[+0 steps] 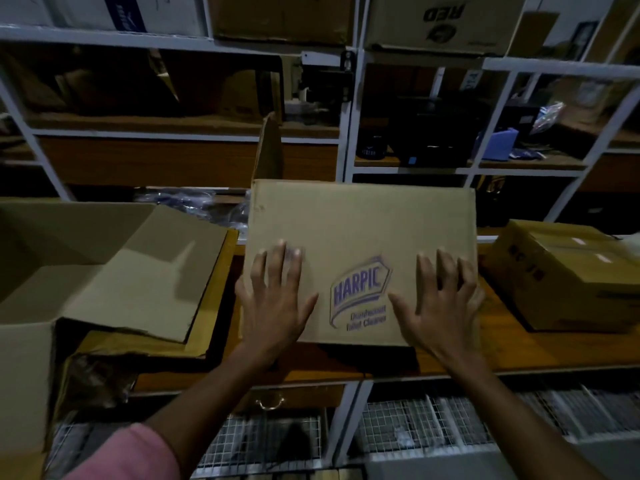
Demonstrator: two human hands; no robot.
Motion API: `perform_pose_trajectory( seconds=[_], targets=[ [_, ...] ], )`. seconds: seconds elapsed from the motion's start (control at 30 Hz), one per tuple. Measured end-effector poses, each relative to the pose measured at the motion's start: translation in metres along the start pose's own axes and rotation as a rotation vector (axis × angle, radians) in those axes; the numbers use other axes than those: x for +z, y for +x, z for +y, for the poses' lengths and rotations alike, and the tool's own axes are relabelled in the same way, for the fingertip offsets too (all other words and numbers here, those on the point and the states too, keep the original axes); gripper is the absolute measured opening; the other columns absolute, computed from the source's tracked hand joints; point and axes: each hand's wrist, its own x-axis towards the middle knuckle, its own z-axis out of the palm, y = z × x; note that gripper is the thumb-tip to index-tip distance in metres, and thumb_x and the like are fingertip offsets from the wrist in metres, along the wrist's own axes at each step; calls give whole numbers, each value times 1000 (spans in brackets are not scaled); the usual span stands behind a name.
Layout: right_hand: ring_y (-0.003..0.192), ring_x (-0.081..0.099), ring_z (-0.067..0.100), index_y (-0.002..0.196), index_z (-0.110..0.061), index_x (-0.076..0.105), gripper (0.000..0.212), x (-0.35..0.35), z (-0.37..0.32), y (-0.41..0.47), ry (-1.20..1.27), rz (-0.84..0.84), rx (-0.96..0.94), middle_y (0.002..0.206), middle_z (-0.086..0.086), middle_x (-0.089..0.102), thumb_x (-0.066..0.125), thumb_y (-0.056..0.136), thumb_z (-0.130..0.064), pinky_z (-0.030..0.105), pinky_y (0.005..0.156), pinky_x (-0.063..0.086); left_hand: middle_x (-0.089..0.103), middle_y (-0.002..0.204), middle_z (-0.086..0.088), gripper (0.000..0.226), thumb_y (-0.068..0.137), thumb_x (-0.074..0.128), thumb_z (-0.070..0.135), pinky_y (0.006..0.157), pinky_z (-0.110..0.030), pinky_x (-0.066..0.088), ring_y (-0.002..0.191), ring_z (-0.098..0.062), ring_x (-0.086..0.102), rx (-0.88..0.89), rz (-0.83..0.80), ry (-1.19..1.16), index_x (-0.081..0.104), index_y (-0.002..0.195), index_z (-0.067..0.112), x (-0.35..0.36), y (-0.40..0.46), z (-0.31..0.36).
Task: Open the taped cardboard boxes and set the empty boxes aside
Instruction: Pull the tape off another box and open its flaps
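**Both hands flat on the box, straight ahead**

The Harpic box [360,237] sits right in front of the person, at 12 o'clock, on the wooden bench [540,351]. We see its big brown top face. Its long side runs left to right, from 9 o'clock to 3 o'clock. The near edge hangs close to the front of the bench.

The left hand [273,299] lies flat on the left part of the box top, with its fingers spread wide. The right hand [440,303] lies flat on the right part, fingers spread wide too. Neither hand is gripping anything. They only press down on the cardboard. The purple Harpic print sits between them.

Both hands are about the same way in from the near edge, so neither one is nearer. The box is right under them, not off to one side. I cannot see any tape on this face, so I cannot tell if this box is shut or already cut.

An open box [104,271] with its flaps up stands at 9 o'clock, just beside the Harpic box. A taped box [568,275] sits at 3 o'clock, a little apart.

I think the next move is to slide or lift the Harpic box. Both hands would need to move out to its short ends, left and right, to get a good hold.
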Motion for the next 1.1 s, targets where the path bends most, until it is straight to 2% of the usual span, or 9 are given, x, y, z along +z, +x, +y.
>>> perform_pose_trajectory(
  seconds=[0.17,0.33,0.5,0.6,0.73,0.87,0.93,1.03,1.1],
  targets=[
    [144,24,42,147,-22,40,82,34,9,-24,110,-4,16,153,18,29,55,81,-69,69,103,35,17,161,-11,83,86,73,52,97,-70,45,143,-40,19,-20,-48,-102,30,154,29,19,-19,-15],
    [136,31,45,139,-17,46,72,47,9,-31,119,65,28,145,21,36,55,83,-62,61,103,38,18,157,-11,86,82,80,47,97,-67,48,138,-41,22,-62,-58,-100,32,151,30,25,-23,-16],
    [134,34,44,137,-16,49,70,58,9,-30,73,46,42,142,22,37,54,83,-61,61,100,37,25,154,-16,93,76,85,47,95,-71,45,133,-41,30,-35,-9,-15,35,152,25,33,-24,-15],
    [132,35,45,134,-15,50,65,61,10,-33,48,62,17,138,22,38,54,84,-58,62,100,37,28,152,-16,92,75,83,51,106,-75,29,132,-40,34,5,74,63,37,150,26,35,-17,-7],
    [125,38,43,126,-14,54,53,57,4,-39,33,172,-57,131,19,39,60,84,-47,64,102,33,29,146,-14,87,75,80,55,112,-66,21,130,-39,32,113,159,134,38,146,26,39,-16,2],
    [121,44,39,115,-14,62,38,50,-1,-38,56,239,-125,123,17,47,61,88,-41,65,107,29,33,150,-12,80,82,68,62,107,-58,27,133,-36,34,139,55,133,37,146,26,34,-22,12],
    [117,50,36,111,-15,66,33,47,-4,-36,71,228,-140,118,14,54,57,92,-41,62,105,31,33,154,-9,71,91,55,64,110,-56,26,140,-32,32,147,-9,97,33,148,27,30,-23,18],
    [103,56,30,103,-14,68,31,41,-13,-24,164,196,-168,106,9,59,52,95,-40,53,96,40,36,156,-7,64,96,38,63,112,-56,29,144,-31,33,153,-45,72,33,147,26,28,-21,20],
    [96,56,26,99,-15,67,29,35,-22,-12,209,121,-193,101,6,60,50,97,-38,47,86,46,44,151,-8,62,97,33,63,108,-57,35,137,-32,42,153,-65,65,40,145,25,27,-19,20]
  ],
)
